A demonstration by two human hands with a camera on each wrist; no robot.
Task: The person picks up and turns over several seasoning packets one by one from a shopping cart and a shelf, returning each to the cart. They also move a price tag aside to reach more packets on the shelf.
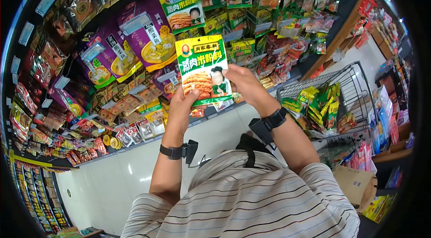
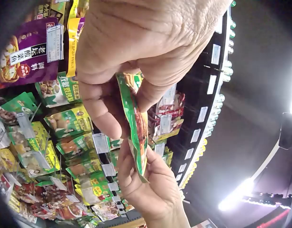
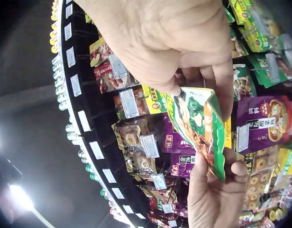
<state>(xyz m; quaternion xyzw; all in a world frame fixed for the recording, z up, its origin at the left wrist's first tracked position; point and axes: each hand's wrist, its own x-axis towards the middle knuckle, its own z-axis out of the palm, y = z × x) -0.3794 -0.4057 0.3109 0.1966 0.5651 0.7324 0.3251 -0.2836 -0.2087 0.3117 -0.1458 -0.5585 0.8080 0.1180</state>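
Nearest: your striped-shirt torso (image 1: pixel 251 202).
Hands: left hand (image 1: pixel 182 105) and right hand (image 1: pixel 244 83) are pinching the green-and-yellow foil seasoning packet (image 1: pixel 203 69).
Progress: packet is off the rack; you are not yet placing it in the wire cart (image 1: pixel 354 85).

One green-and-yellow foil seasoning packet (image 1: pixel 203 70) sits between two hands; one wire shopping cart (image 1: pixel 354 86) stands right of them.

A seasoning packet (image 1: pixel 203 70) is held upright between the left hand (image 1: pixel 182 108), at its lower left corner, and the right hand (image 1: pixel 244 84), at its right edge. Behind it hang rows of packets on the display rack (image 1: pixel 112 58). To the right stands a shopping cart (image 1: pixel 345 90) with packets (image 1: pixel 321 105) inside it. A floor (image 1: pixel 134 166) lies below the rack.
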